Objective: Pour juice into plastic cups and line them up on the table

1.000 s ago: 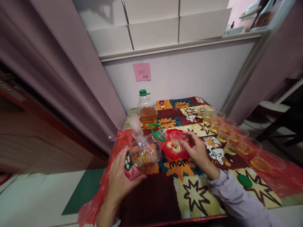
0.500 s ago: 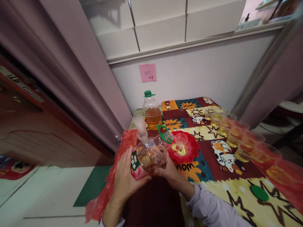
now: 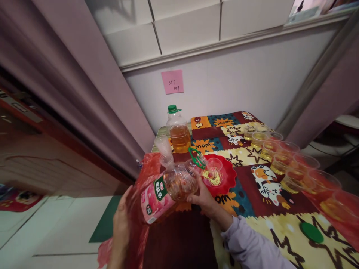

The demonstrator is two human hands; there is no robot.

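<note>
A clear plastic juice bottle (image 3: 158, 196) with a pink and green label lies tilted low over the table, its uncapped neck and green handle (image 3: 197, 157) towards the right. My right hand (image 3: 204, 198) is closed round the bottle's shoulder. At its base, my left hand (image 3: 122, 215) supports the bottom end with curved fingers, partly blurred. The bottle's mouth is beside the rim of a clear plastic cup (image 3: 215, 166), which stands on a red scalloped plate (image 3: 230, 179). Whether liquid is flowing cannot be made out.
Behind stands a second juice bottle (image 3: 180, 138) with a green cap. Stacked clear cups (image 3: 164, 147) are left of it. Several cups of yellow juice (image 3: 280, 163) line the right side. A green lid (image 3: 312, 232) lies at front right, red plastic sheeting (image 3: 148, 168) along the left edge.
My left hand has slid back from the bottle's side to its base, uncovering the label. The bottle lies flatter, its base end further left. My right hand keeps its grip.
</note>
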